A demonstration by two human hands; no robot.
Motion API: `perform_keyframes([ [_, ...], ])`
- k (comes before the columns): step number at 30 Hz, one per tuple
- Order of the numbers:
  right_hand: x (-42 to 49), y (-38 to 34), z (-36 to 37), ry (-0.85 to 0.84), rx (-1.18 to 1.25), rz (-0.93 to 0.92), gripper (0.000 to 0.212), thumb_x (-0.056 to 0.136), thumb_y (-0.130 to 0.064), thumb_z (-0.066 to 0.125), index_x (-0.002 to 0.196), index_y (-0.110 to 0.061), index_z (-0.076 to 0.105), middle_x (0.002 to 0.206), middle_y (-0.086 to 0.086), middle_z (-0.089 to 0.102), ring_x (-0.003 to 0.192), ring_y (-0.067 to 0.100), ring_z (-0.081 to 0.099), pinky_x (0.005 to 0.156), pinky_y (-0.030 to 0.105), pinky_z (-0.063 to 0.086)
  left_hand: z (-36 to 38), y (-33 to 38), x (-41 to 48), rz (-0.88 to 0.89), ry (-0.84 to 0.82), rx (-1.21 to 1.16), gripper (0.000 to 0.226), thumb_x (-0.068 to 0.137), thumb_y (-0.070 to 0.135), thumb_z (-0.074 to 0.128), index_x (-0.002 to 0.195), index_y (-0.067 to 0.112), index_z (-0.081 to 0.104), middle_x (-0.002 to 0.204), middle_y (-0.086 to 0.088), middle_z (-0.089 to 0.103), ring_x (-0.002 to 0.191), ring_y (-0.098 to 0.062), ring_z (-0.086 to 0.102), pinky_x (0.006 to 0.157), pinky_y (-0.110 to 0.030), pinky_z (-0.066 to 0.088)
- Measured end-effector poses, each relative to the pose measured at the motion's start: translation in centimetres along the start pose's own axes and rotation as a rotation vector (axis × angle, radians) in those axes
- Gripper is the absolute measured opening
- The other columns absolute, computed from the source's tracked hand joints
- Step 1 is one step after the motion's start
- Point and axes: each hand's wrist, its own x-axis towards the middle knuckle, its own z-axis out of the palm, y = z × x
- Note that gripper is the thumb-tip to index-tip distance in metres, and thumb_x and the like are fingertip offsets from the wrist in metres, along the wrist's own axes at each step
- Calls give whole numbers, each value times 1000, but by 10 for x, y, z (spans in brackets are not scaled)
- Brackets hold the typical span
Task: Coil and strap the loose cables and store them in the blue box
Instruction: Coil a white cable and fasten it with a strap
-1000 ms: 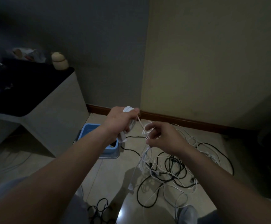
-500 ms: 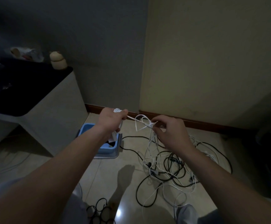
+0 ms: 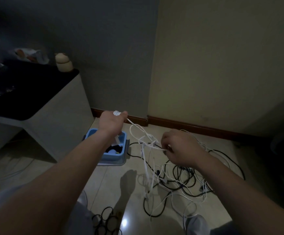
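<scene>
"Two hands on one white cable: who has what?"

"The left hand is a closed fist round a white bundle that pokes out by the thumb. The right hand, lower and well apart, pinches the white cable between thumb and fingertips. The run between them sags in loose loops and bunches up near the right hand."

"How will it handle?"

"Light, thin and limp, by the look of it. It has no stiffness to keep a loop and is probably smooth enough to slip through a lazy pinch. Best gripped just past where it bunches and fed on in short lengths, never yanked. Strands drop from there into the pile of black and white cables on the floor and would likely drag others along."

"And the blue box?"

"On the floor under the left wrist in this view, near the pile, open, with dark things already inside."
</scene>
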Motion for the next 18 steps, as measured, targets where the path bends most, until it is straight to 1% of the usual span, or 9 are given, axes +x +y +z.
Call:
perform_keyframes([
  [3, -2, 6, 2, -125, -28, 72, 13, 81, -22, 52, 70, -28, 54, 80, -9, 51, 79, 18, 55, 66, 32, 50, -6, 1, 7, 3, 56, -12, 34, 92, 35, 68, 69, 10, 63, 62, -6, 55, 48, -18, 52, 44, -24, 40],
  [5, -2, 12, 3, -171, -25, 128, 14, 83, -22, 51, 69, -25, 56, 76, -7, 53, 72, 18, 52, 66, 31, 49, -11, 1, 10, 14, 79, -39, 35, 92, 34, 68, 68, 10, 63, 61, -7, 55, 48, -19, 51, 43, -24, 41],
  [7, -1, 18, 5, -187, 9, 207, 20, 86, -22, 51, 68, -18, 59, 71, 0, 59, 69, 21, 54, 66, 30, 48, -12, 0, 12, 26, 112, -68, 35, 92, 33, 68, 68, 9, 63, 60, -7, 55, 49, -19, 51, 36, -20, 40],
  [9, -1, 24, 8, -151, 91, 314, 31, 90, -26, 51, 67, -8, 62, 67, 8, 62, 66, 25, 59, 60, 31, 46, -12, 0, 11, 45, 112, -62, 34, 91, 35, 68, 69, 10, 63, 60, -7, 56, 50, -19, 52, 34, -18, 38],
  [11, -3, 30, 10, -109, 80, 394, 42, 93, -39, 49, 65, -10, 60, 68, 6, 61, 64, 21, 58, 52, 28, 35, -8, 0, 6, 92, 22, -31, 34, 91, 40, 68, 68, 14, 64, 59, -4, 58, 52, -17, 54, 36, -20, 40],
  [13, -5, 32, 11, -83, 10, 434, 46, 93, -52, 47, 64, -17, 53, 67, -3, 56, 64, 16, 55, 51, 27, 26, -2, 3, -3, 160, -154, -51, 33, 90, 43, 69, 66, 20, 65, 54, 5, 59, 51, -10, 54, 43, -22, 42],
  [14, -5, 33, 10, -63, 8, 451, 45, 92, -57, 47, 66, -20, 51, 66, -5, 55, 63, 13, 53, 51, 27, 24, 1, 5, -8, 191, -250, -74, 33, 89, 43, 70, 64, 21, 66, 52, 8, 58, 49, -7, 52, 46, -24, 42],
  [16, -4, 29, 9, 5, 63, 461, 43, 87, -66, 52, 73, -25, 47, 67, -8, 55, 63, 10, 51, 52, 28, 26, 7, 9, -18, 226, -391, -124, 33, 86, 43, 72, 60, 24, 65, 52, 7, 53, 46, -6, 45, 48, -27, 39],
  [18, -1, 22, 10, 120, 151, 407, 40, 80, -69, 59, 88, -31, 48, 80, -12, 56, 73, 10, 53, 57, 31, 36, 12, 13, -25, 234, -460, -183, 34, 86, 39, 72, 57, 24, 60, 51, 6, 46, 44, -9, 37, 46, -25, 34],
])
